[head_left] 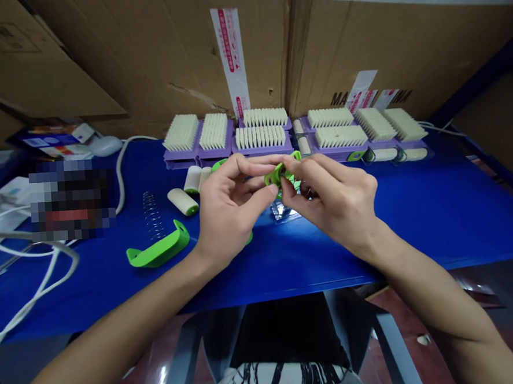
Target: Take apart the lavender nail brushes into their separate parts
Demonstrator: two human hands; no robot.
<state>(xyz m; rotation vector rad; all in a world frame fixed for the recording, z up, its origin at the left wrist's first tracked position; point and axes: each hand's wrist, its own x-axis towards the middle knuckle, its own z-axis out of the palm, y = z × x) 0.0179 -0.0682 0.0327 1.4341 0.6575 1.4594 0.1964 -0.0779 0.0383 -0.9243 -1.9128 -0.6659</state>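
Between my two hands, above the blue table (330,257), is a small green plastic piece (273,176). My left hand (229,202) pinches it from the left, thumb below and fingers above. From the right, my right hand (337,196) grips the same piece, its fingertips hiding part of it. Under the hands lies a clear plastic part (284,211), mostly covered. Left of my left hand are a curved green bracket (160,248), a metal spring (152,216) and white rollers with green ends (182,201).
Purple blocks with cream bristles (259,137) line the back, against a taped cardboard box (144,54). White cables (48,274) loop over the left side, near a white mouse (106,145) and a blurred dark object (72,197). The table's front edge runs below my wrists.
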